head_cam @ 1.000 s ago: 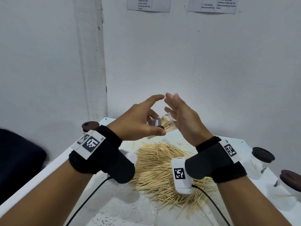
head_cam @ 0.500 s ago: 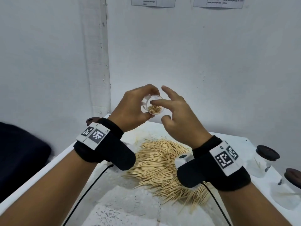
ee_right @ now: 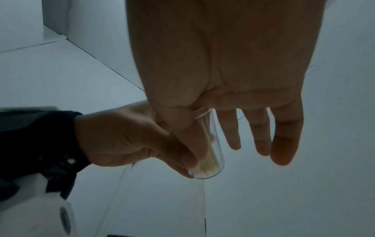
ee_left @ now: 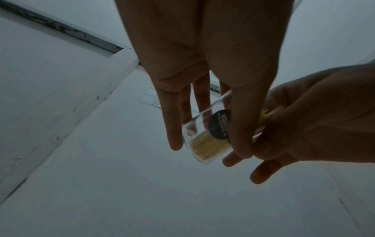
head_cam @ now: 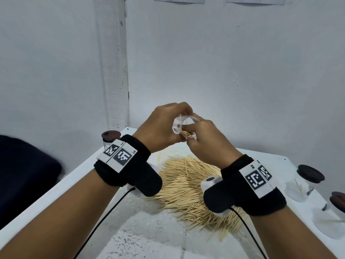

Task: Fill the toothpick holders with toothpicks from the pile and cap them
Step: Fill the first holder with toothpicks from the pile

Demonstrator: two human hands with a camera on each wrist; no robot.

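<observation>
Clear plastic toothpick holder [head_cam: 183, 126], frame centre, gripped by the left hand [head_cam: 162, 128]; the right hand [head_cam: 207, 143] pinches toothpicks [head_cam: 188, 135] inside.

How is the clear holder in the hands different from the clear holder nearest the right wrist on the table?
The clear held holder is uncapped, lifted off the white table and tilted; the clear tabletop holder wears a dark round cap and stands upright. The held one carries a packed toothpick bundle; the tabletop one shows only a few. Both are transparent cylinders.
</observation>
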